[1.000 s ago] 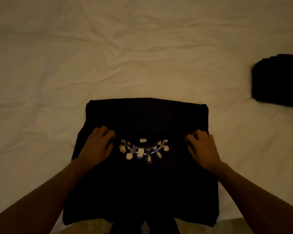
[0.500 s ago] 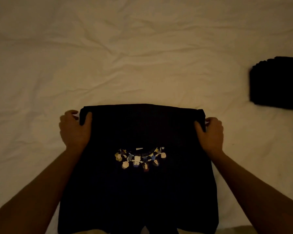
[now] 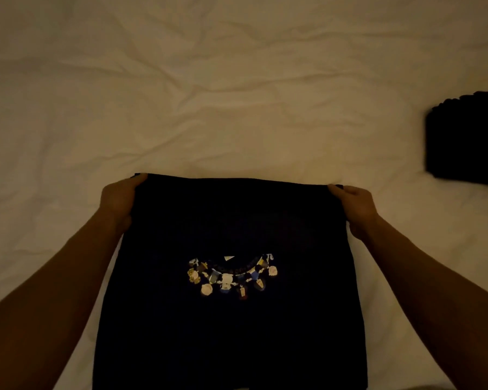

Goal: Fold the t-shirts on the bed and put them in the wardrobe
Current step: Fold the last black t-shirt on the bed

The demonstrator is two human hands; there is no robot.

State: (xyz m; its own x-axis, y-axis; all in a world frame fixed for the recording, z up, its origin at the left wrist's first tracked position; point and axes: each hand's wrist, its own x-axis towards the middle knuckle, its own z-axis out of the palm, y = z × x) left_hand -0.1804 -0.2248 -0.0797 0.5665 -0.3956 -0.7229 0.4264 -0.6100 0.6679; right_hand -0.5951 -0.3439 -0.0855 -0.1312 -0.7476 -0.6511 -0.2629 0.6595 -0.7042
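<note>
1. Rumpled white bed sheet [image 3: 209, 94] fills the dim view; a dark folded garment [image 3: 468, 139] lies at its right edge.
2. A black t-shirt [image 3: 231, 333] with a colourful print [image 3: 231, 277] lies near, in the middle.
3. Left hand [image 3: 120, 198] and right hand [image 3: 355, 206] each pinch a far corner of it.
4. Half a second ago both hands held those same corners; the far edge now sits slightly higher in view.

A single wide-angle view is taken from the person's head, directed forward and steeply down onto the bed [image 3: 237, 80]. The near edge of the bed is seen close, with both forearms entering from below.
</note>
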